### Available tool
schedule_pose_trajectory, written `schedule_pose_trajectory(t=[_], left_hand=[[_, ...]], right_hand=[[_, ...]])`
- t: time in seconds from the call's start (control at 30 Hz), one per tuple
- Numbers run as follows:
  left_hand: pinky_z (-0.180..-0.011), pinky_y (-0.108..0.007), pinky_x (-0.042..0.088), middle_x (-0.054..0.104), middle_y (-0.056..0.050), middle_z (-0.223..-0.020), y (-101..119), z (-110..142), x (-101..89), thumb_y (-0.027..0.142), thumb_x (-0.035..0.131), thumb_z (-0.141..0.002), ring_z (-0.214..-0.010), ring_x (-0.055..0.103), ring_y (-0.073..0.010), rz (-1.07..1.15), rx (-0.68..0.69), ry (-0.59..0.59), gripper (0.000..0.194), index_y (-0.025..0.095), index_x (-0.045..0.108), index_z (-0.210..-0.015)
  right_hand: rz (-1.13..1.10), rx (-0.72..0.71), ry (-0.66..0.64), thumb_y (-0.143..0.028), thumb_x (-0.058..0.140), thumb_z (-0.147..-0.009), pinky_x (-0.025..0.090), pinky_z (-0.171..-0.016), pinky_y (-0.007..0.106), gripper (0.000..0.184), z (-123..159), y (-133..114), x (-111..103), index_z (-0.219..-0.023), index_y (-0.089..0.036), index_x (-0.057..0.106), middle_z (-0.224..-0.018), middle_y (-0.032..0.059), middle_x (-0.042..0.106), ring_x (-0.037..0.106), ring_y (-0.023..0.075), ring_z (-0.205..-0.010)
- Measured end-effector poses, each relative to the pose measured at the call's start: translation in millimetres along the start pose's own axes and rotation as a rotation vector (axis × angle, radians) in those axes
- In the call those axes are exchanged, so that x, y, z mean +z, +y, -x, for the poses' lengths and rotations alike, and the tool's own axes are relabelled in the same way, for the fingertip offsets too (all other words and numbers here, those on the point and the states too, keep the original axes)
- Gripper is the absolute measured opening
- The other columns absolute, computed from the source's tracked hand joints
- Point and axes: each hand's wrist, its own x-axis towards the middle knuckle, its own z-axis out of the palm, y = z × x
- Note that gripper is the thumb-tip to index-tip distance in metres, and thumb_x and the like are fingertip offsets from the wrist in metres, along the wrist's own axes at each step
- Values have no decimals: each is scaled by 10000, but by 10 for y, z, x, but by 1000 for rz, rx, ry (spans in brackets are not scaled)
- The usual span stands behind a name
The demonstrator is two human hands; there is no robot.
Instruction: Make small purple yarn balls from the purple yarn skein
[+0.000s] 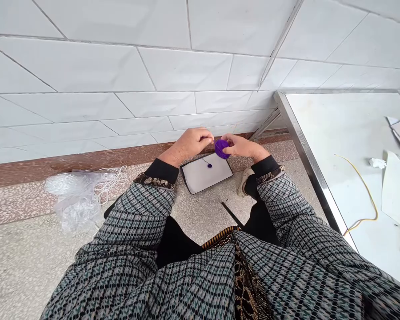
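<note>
In the middle of the head view, my right hand [240,146] is closed round a purple ball of yarn [222,149]. Just left of it, my left hand [196,141] pinches with thumb and forefinger at the end of a thin purple strand. Below both hands a white rectangular board [205,178] with a dark edge lies near the floor. A small dark purple spot of yarn [210,166] shows on that board, with a thin line running up from it toward my left hand.
A plastic bag [78,213] and white string [110,182] lie on the floor at left. On the right stands a metal-edged white table [323,133] with a yellow cord [366,191] and paper scraps. A tiled wall [166,71] rises ahead. A dark stick [231,214] is near my legs.
</note>
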Motion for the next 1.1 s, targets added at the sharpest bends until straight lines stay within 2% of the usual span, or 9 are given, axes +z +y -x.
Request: schedule_pose_trajectory(t=[0.1, 0.17, 0.4, 0.5, 0.63, 0.7, 0.8, 0.93, 1.1], left_hand=[[-890, -344, 529, 758, -82, -924, -52, -27, -13, 313, 543, -912, -891, 682, -222, -18, -27, 70, 262, 166, 745, -829], [-886, -343, 525, 758, -81, -913, -70, -45, 24, 301, 548, -912, -886, 677, -224, -25, -56, 78, 250, 168, 733, -811], [-807, -315, 491, 750, -39, -832, 9, -26, 234, 328, 569, -914, -796, 644, -196, 46, -87, -131, 241, 178, 727, -812], [-832, -313, 501, 756, -45, -859, 69, 9, 243, 313, 556, -920, -794, 645, -182, 49, 40, -246, 251, 183, 731, -795], [-811, -321, 507, 765, -62, -896, 83, 22, 181, 319, 557, -923, -791, 652, -189, 18, 51, -191, 257, 185, 757, -833], [-825, -331, 512, 767, -69, -902, 61, 9, 137, 319, 547, -926, -823, 664, -203, -7, 35, -96, 266, 182, 760, -843], [-875, -347, 524, 767, -80, -919, 11, -23, 77, 313, 536, -922, -876, 680, -221, -25, 19, 22, 274, 173, 762, -856], [-883, -351, 526, 771, -88, -930, -58, -66, 67, 324, 551, -913, -880, 675, -229, -42, -36, 72, 266, 171, 758, -844], [-811, -325, 507, 798, -66, -909, -92, -93, 227, 290, 521, -919, -847, 670, -226, -29, -147, 102, 285, 169, 779, -926]], right_hand=[[-129, -128, -300, -127, 740, -775, 481, -565, 218, 389, 59, -42, -7, -1141, -163, 614, -836, -35, 655, 559, 87, -602], [-286, -228, -344, -206, 779, -779, 484, -560, 210, 407, 63, -40, -17, -1144, -170, 602, -867, -30, 663, 567, 84, -614], [-591, -243, 110, -395, 825, -763, 499, -558, 220, 527, -48, 2, -25, -1130, -201, 500, -859, -32, 637, 562, 81, -578], [-475, -156, 302, -313, 745, -826, 453, -530, 210, 413, -99, 4, -13, -1119, -214, 471, -836, -51, 613, 511, 73, -545], [-163, -12, 433, -246, 721, -869, 438, -534, 231, 385, -96, -12, 3, -1193, -191, 521, -895, -25, 632, 507, 93, -576], [-4, 39, 368, -219, 745, -864, 452, -555, 243, 377, -62, -38, 11, -1199, -163, 581, -905, -1, 649, 536, 110, -619], [88, 55, 77, -193, 760, -855, 472, -562, 254, 304, 2, -82, 12, -1139, -137, 666, -859, 12, 672, 561, 128, -634], [-131, -106, -232, -261, 786, -834, 495, -568, 226, 263, 51, -89, -14, -1049, -146, 689, -842, 5, 680, 559, 111, -649], [-506, -184, -46, -451, 893, -751, 468, -536, 202, 509, 16, -39, -5, -1076, -161, 629, -809, -24, 647, 544, 89, -616]])
